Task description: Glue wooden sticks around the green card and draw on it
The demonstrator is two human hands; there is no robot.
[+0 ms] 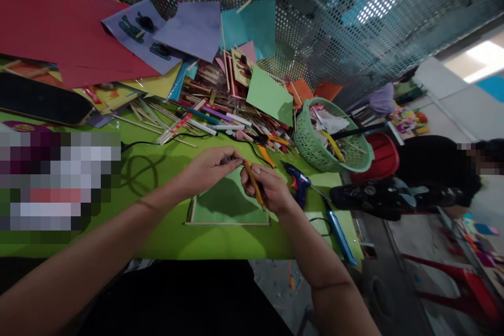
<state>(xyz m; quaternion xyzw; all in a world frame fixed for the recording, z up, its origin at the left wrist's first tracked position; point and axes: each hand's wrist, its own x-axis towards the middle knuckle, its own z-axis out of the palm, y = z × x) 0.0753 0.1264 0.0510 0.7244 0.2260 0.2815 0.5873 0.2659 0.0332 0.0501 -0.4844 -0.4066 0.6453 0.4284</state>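
Note:
Above a green sheet (228, 202) edged with thin sticks, my two hands are close together. My right hand (268, 186) is wrapped round a yellow-orange tool (254, 184) that looks like a cutter or pliers; its exact kind is unclear. Just left of it, my left hand (214, 168) pinches a small dark item between thumb and fingers, too small to name. The tool's upper end is near my left fingertips. A blue glue gun (300, 181) lies on the green table right of my right hand.
Sticks and markers (205, 125) are heaped behind my hands. A green basket (315, 149) of supplies stands at the right, by a red container (388, 155). A blue-handled tool (342, 236) lies near the table's right edge. A person in black (437, 168) is farther right.

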